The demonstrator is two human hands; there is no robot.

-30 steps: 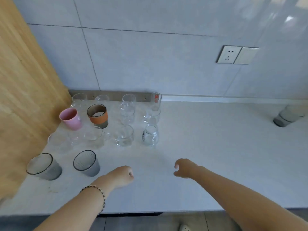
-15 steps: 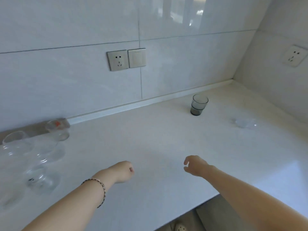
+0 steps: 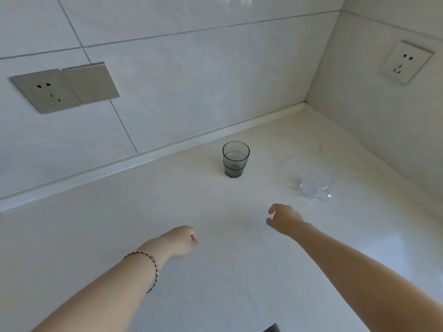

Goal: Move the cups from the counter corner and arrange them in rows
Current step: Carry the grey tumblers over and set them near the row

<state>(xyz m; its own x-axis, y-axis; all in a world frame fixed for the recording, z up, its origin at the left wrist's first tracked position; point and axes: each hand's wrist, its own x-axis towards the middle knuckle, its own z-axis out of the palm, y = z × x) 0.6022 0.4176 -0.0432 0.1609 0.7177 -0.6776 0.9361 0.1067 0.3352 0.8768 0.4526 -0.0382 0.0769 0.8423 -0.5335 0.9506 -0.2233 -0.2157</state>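
Hovering hands [image 3: 182, 241] [image 3: 284, 219] short of smoky cup [image 3: 236, 161]

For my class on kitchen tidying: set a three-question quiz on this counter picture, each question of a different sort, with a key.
1. True or false: the right hand grips the grey cup.
2. Which wrist wears the bracelet? A left; B right; C both.
3. Fill in: as the camera sees it, the clear glass sits to the ___ of the grey cup.
Key: 1 false; 2 A; 3 right.
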